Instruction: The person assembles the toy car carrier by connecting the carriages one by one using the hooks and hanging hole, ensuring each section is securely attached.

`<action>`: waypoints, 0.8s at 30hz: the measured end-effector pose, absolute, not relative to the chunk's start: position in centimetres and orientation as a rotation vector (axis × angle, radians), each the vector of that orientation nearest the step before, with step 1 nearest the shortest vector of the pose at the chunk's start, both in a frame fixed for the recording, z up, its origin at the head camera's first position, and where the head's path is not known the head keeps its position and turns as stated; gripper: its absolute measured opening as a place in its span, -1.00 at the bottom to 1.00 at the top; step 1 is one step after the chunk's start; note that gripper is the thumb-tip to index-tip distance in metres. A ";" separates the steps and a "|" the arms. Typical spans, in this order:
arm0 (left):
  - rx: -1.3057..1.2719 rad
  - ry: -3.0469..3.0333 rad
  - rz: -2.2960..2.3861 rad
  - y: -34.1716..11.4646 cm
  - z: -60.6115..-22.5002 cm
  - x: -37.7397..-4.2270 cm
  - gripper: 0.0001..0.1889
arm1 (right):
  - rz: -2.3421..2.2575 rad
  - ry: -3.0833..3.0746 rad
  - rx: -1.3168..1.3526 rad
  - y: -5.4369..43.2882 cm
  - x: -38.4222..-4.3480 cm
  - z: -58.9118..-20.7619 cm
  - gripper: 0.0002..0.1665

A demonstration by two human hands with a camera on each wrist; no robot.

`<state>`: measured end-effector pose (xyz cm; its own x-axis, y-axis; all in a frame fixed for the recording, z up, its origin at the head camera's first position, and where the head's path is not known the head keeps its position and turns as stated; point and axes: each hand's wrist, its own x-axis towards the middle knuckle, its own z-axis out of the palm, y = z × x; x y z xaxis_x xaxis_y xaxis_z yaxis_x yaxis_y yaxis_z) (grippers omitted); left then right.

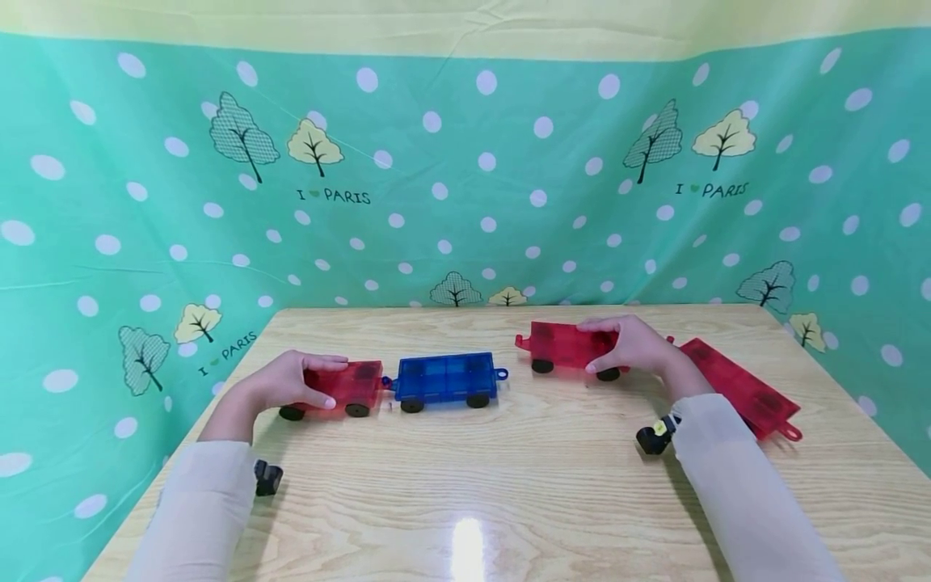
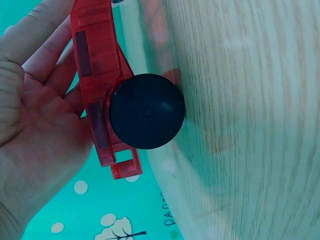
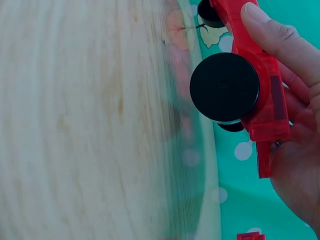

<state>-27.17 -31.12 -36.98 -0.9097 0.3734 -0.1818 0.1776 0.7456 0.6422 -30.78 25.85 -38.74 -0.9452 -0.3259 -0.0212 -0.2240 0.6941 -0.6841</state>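
My left hand (image 1: 294, 380) grips a red see-through toy train car (image 1: 356, 380) from its left end, thumb along the near side. Its black wheel (image 2: 147, 111) stands against the table in the left wrist view. Just right of it is a blue train car (image 1: 445, 378); their couplings meet, though whether they are hooked I cannot tell. Farther right, my right hand (image 1: 633, 343) holds a second red train car (image 1: 556, 343) between thumb and fingers. Its hook (image 1: 522, 342) points left, apart from the blue car's ring (image 1: 502, 374). The right wrist view shows that car's wheel (image 3: 225, 87) close up.
A third red train car (image 1: 738, 384) lies at an angle on the right of the wooden table (image 1: 436, 485), partly behind my right forearm. Small black cameras (image 1: 267, 477) hang at both wrists. A green dotted cloth (image 1: 465, 202) rises behind the table.
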 end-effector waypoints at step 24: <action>0.446 2.655 0.932 -31.3 -37.2 -27.3 -0.28 | -1.156 2.723 -0.461 26.1 -28.0 -39.2 -0.06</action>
